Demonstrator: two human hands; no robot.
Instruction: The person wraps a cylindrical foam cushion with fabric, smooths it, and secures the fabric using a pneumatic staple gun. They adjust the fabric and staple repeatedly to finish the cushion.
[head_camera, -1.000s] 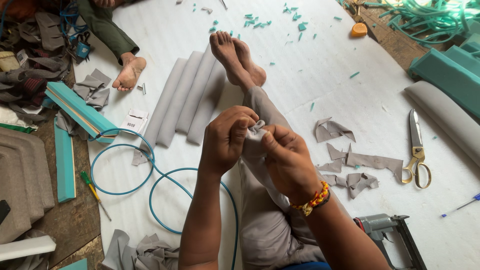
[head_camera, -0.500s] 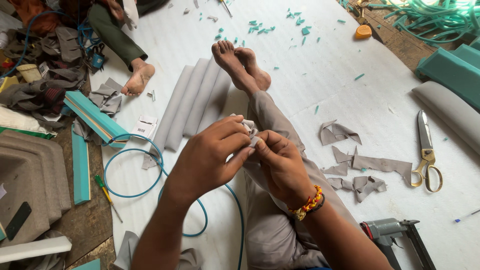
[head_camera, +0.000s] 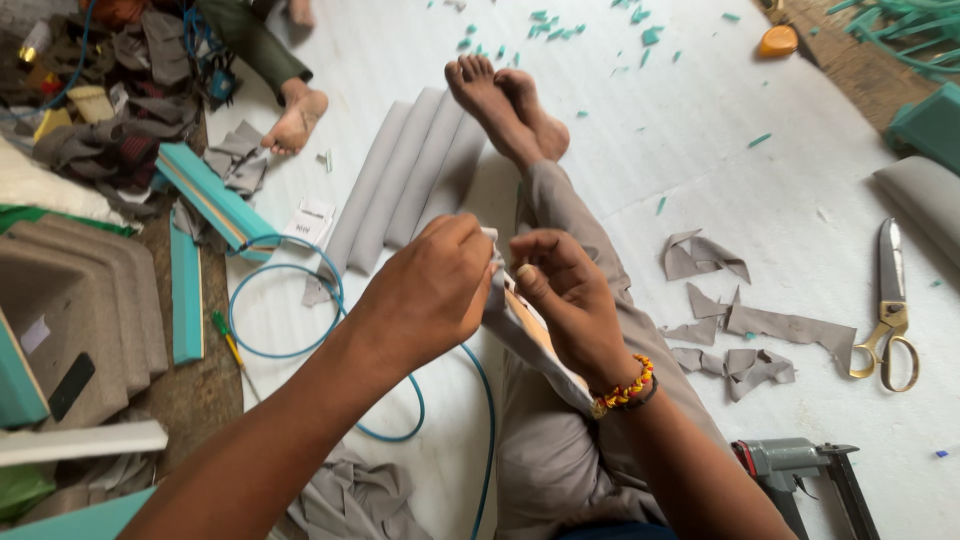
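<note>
**Grey cloth pinched between two hands over the lap**

Grey fabric wrapped over a thin flat strip (head_camera: 525, 325), with a pale tan face showing along its edge, lies slanted across the person's lap. The left hand (head_camera: 430, 290) is curled closed, its fingers bent down over the upper end of the strip, where a bit of whitish cloth peeks out. The right hand (head_camera: 565, 300) is also closed on the strip, thumb pressed on top and fingers tucked beneath; a beaded wristband (head_camera: 625, 385) of red, yellow and dark beads circles that wrist. The two hands almost touch.

Beyond the knees lies a padded grey panel (head_camera: 405, 180) ribbed into long rounded tubes, beside the crossed bare feet (head_camera: 505, 100). A smooth blue hose (head_camera: 285, 300) loops over the white floor sheet (head_camera: 780, 200). Ragged grey fabric scraps (head_camera: 735, 325) lie crumpled to the right, with metal scissors (head_camera: 890, 300) with brass-coloured handles just past them. A grey staple gun (head_camera: 800, 470) sits near the right elbow. Small teal offcuts (head_camera: 555, 25) dot the sheet farther off.
</note>
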